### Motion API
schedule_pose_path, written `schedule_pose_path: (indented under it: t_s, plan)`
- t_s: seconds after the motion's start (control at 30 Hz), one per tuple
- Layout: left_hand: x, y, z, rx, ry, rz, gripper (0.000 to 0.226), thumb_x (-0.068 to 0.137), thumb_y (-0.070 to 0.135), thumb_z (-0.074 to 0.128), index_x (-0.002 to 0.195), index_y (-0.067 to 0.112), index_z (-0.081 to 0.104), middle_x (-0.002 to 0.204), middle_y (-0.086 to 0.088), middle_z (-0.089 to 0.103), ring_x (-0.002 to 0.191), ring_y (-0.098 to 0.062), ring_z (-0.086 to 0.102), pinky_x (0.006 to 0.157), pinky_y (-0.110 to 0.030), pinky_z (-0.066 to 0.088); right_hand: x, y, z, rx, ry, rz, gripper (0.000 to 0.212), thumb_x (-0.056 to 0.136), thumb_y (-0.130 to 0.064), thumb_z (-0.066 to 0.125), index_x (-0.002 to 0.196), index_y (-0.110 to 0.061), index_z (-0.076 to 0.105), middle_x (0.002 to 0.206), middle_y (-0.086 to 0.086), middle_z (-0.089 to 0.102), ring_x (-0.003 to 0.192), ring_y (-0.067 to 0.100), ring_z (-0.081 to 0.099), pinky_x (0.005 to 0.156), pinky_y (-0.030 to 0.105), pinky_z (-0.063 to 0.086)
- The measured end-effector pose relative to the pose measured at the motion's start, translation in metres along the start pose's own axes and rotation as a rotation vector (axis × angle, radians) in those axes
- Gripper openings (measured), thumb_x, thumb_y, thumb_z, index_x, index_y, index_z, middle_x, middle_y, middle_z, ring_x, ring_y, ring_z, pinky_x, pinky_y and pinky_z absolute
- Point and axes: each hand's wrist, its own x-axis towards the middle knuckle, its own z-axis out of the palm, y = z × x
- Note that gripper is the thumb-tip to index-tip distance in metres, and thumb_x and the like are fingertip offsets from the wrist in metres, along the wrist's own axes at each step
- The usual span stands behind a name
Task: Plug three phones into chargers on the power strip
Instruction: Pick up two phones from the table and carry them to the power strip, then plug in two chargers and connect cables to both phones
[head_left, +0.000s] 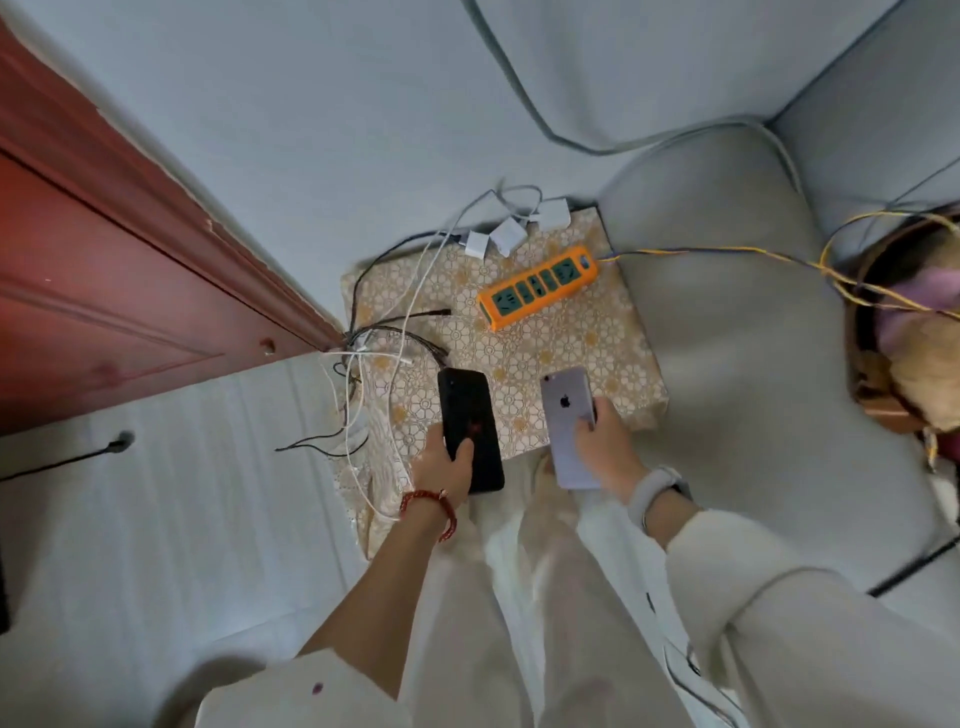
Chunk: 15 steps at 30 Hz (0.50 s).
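Orange power strip (538, 287), black phone (470, 428), silver phone (567, 423), floral-patterned cloth (571, 343)

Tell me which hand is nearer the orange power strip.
Right. The right hand, holding the silver phone, sits almost directly below the orange power strip; the left hand, holding the black phone, lies further off, lower left.

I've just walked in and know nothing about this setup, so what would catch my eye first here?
Probably the bright orange power strip lying on a patterned cloth, with white chargers and loose cables heaped behind it and to its left. Next, the two phones held over the cloth's near edge: a black phone in the left hand and a silver phone in the right hand.
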Motion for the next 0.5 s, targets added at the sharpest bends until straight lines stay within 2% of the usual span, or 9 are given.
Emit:
schedule_pose_path:
  t_s: [0.07,0.13,0.2,0.33,0.43,0.5]
  plan:
    - [0.024,0.001,0.014,-0.018,-0.018,-0.045,0.029,0.092,0.015,0.044,0.12,0.008,0.04,0.111,-0.014,0.056,0.101,-0.032,0.057,0.088,-0.051,0.05,0.036,-0.001,0.0,-0.035,-0.004,0.012,0.005,0.095,-0.01,0.034,0.093,-0.012,0.039,0.064,0.001,0.039,0.051,0.014,0.036,0.046,0.026,0.025]
    - [0.043,0.0,0.03,-0.035,-0.033,-0.071,0.028,0.092,0.015,0.044,0.119,0.008,0.04,0.108,-0.012,0.055,0.1,-0.034,0.057,0.085,-0.053,0.051,0.066,0.001,0.002,-0.048,-0.017,0.035,0.005,0.095,-0.011,0.035,0.091,-0.011,0.039,0.064,0.002,0.039,0.052,0.016,0.036,0.046,0.027,0.025]
    - [0.062,0.0,0.049,-0.043,-0.024,-0.09,0.029,0.092,0.015,0.044,0.121,0.007,0.04,0.106,-0.01,0.055,0.099,-0.032,0.058,0.085,-0.048,0.052,0.094,0.003,0.002,-0.032,-0.046,0.059,0.006,0.095,-0.012,0.035,0.091,-0.01,0.04,0.068,0.003,0.04,0.053,0.016,0.037,0.045,0.027,0.027]
    - [0.086,-0.001,0.081,-0.049,0.069,-0.09,0.029,0.091,0.012,0.046,0.12,0.007,0.044,0.105,-0.007,0.057,0.096,-0.022,0.055,0.081,-0.032,0.046,0.135,0.007,-0.004,0.005,-0.103,0.028,0.016,0.092,-0.007,0.039,0.106,-0.004,0.047,0.08,0.007,0.05,0.058,0.015,0.044,0.047,0.025,0.03]
    - [0.094,-0.004,0.098,0.003,0.205,-0.141,0.029,0.09,0.016,0.049,0.118,0.009,0.049,0.1,-0.007,0.061,0.094,-0.026,0.058,0.077,-0.03,0.045,0.155,0.013,-0.009,-0.03,-0.119,-0.005,0.019,0.09,-0.004,0.042,0.105,0.002,0.051,0.084,0.011,0.052,0.065,0.021,0.048,0.051,0.026,0.036]
    - [0.094,-0.005,0.105,0.116,0.314,-0.173,0.031,0.09,0.021,0.05,0.119,0.011,0.05,0.105,-0.011,0.063,0.093,-0.029,0.058,0.073,-0.03,0.043,0.162,0.017,-0.012,-0.103,-0.126,-0.03,0.019,0.089,-0.006,0.044,0.102,0.002,0.053,0.087,0.013,0.054,0.072,0.027,0.05,0.053,0.026,0.037]
